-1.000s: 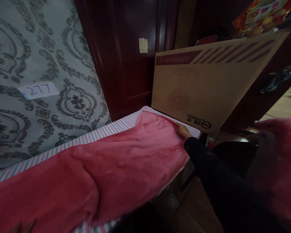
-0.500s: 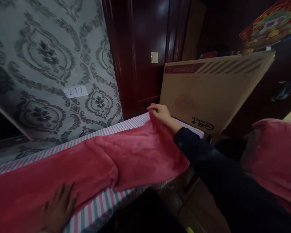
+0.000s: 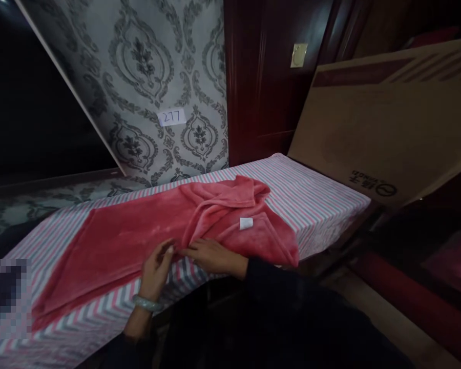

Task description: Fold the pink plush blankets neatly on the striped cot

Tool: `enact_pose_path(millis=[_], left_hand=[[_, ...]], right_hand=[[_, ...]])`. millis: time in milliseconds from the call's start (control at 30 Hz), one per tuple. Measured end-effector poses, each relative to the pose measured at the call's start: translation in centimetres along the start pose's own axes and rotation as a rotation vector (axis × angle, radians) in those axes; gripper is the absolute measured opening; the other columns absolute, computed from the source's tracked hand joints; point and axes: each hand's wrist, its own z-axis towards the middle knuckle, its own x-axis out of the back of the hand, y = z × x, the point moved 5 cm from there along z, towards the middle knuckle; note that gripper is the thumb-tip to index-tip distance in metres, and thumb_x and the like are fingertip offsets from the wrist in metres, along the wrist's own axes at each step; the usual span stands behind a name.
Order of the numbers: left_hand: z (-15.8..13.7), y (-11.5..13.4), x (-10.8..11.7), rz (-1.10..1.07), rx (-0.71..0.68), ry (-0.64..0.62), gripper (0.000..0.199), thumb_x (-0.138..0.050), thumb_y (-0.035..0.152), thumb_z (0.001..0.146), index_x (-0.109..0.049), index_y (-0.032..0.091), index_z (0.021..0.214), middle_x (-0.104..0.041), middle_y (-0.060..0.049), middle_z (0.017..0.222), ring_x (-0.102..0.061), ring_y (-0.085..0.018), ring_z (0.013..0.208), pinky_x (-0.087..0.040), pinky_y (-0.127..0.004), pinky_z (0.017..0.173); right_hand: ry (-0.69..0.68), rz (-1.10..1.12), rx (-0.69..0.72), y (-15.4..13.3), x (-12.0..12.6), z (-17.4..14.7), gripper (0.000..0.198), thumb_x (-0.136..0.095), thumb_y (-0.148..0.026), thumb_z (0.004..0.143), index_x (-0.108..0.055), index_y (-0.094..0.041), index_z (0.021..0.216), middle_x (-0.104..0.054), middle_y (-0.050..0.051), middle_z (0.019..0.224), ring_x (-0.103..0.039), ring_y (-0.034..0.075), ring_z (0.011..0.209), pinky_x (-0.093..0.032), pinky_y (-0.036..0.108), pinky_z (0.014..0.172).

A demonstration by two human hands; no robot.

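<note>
A pink-red plush blanket [image 3: 130, 236] lies across a striped cloth [image 3: 311, 189]. Its left part is spread flat, while the right part is folded over in loose layers, with a small white label [image 3: 246, 223] showing. At the blanket's near edge, my left hand [image 3: 157, 266], with a pale bangle on the wrist, pinches the fabric between thumb and fingers. Close beside it on the right, my right hand [image 3: 213, 256] has its fingers closed on the same edge by the fold. The fingertips of both hands almost meet.
Behind the table stand a patterned wall with a paper marked 277 [image 3: 171, 117] and a dark red door panel [image 3: 261, 77]. A large cardboard box [image 3: 384, 123] leans at the right. A dark screen [image 3: 38, 102] is at the left.
My right hand has come back left from the blanket's far right end, folding that end over. My left hand has gone from lying flat to gripping the near edge. The view has shifted left.
</note>
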Motion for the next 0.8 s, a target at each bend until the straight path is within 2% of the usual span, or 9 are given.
enact_pose_path(millis=[100, 200, 267, 333, 400, 467, 567, 700, 800], left_hand=[[0.3, 1.3, -1.2, 0.109, -0.132, 0.010, 0.053, -0.055, 0.064, 0.086, -0.070, 0.018, 0.108, -0.077, -0.012, 0.107, -0.073, -0.025, 0.093, -0.060, -0.040, 0.083], [1.8, 4.2, -3.8, 0.210, -0.362, -0.021, 0.038, -0.051, 0.049, 0.092, -0.070, 0.019, 0.106, -0.076, -0.009, 0.106, -0.071, -0.023, 0.093, -0.059, -0.039, 0.086], [3.2, 6.5, -6.8, 0.273, -0.523, -0.108, 0.031, -0.050, 0.040, 0.094, -0.069, 0.020, 0.108, -0.075, -0.009, 0.110, -0.070, -0.023, 0.101, -0.056, -0.040, 0.092], [4.6, 8.5, -10.6, 0.379, -0.662, -0.241, 0.027, -0.052, 0.030, 0.092, -0.067, 0.020, 0.113, -0.072, -0.009, 0.118, -0.066, -0.025, 0.112, -0.052, -0.043, 0.101], [5.8, 9.9, -14.9, 0.535, -0.746, -0.391, 0.031, -0.056, 0.021, 0.088, -0.066, 0.018, 0.117, -0.069, -0.012, 0.123, -0.061, -0.027, 0.118, -0.047, -0.044, 0.106], [6.9, 10.6, -18.7, 0.708, -0.763, -0.494, 0.032, -0.059, 0.017, 0.085, -0.065, 0.015, 0.116, -0.067, -0.015, 0.125, -0.058, -0.030, 0.121, -0.043, -0.047, 0.108], [8.3, 10.9, -22.3, 0.822, -0.704, -0.512, 0.030, -0.058, 0.011, 0.084, -0.066, 0.015, 0.112, -0.062, -0.017, 0.130, -0.054, -0.033, 0.124, -0.039, -0.052, 0.107], [10.2, 10.6, -23.8, 0.737, -0.594, -0.454, 0.022, -0.054, 0.009, 0.087, -0.067, 0.015, 0.103, -0.063, -0.019, 0.124, -0.054, -0.033, 0.121, -0.039, -0.051, 0.102], [11.4, 10.6, -23.6, 0.685, -0.565, -0.401, 0.016, -0.052, 0.014, 0.091, -0.067, 0.014, 0.097, -0.066, -0.016, 0.112, -0.057, -0.030, 0.111, -0.043, -0.045, 0.097]], right_hand=[[0.126, 0.053, -0.073, 2.3, 2.3, -2.7, 0.044, -0.059, -0.018, 0.091, -0.064, -0.027, 0.134, -0.071, 0.006, 0.122, -0.063, 0.027, 0.113, -0.052, 0.040, 0.095], [0.402, 0.027, -0.341, 7.4, 6.5, -7.4, 0.040, -0.049, -0.020, 0.095, -0.065, -0.023, 0.131, -0.068, 0.008, 0.129, -0.060, 0.026, 0.120, -0.047, 0.045, 0.107], [0.557, -0.064, -0.572, 11.2, 8.5, -11.2, 0.042, -0.049, -0.024, 0.093, -0.064, -0.019, 0.131, -0.066, 0.012, 0.130, -0.058, 0.030, 0.122, -0.045, 0.052, 0.108], [0.589, -0.081, -0.731, 14.2, 9.1, -14.3, 0.045, -0.053, -0.028, 0.090, -0.063, -0.017, 0.133, -0.067, 0.015, 0.129, -0.060, 0.032, 0.119, -0.046, 0.054, 0.105], [0.563, -0.019, -0.821, 16.2, 8.6, -16.1, 0.049, -0.055, -0.032, 0.088, -0.062, -0.017, 0.134, -0.069, 0.016, 0.124, -0.064, 0.032, 0.114, -0.049, 0.052, 0.101], [0.554, 0.070, -0.866, 17.1, 7.7, -16.9, 0.050, -0.057, -0.035, 0.086, -0.063, -0.018, 0.132, -0.071, 0.014, 0.121, -0.067, 0.031, 0.109, -0.052, 0.048, 0.097], [0.609, 0.189, -0.880, 17.3, 6.8, -16.7, 0.046, -0.058, -0.036, 0.083, -0.066, -0.022, 0.126, -0.073, 0.010, 0.118, -0.069, 0.029, 0.105, -0.054, 0.045, 0.093], [0.672, 0.296, -0.846, 16.9, 7.2, -15.6, 0.037, -0.055, -0.035, 0.081, -0.069, -0.020, 0.111, -0.075, 0.009, 0.107, -0.070, 0.028, 0.095, -0.056, 0.043, 0.087], [0.728, 0.318, -0.727, 15.9, 9.0, -14.2, 0.031, -0.055, -0.035, 0.082, -0.069, -0.020, 0.107, -0.074, 0.010, 0.106, -0.069, 0.028, 0.097, -0.055, 0.042, 0.086]])
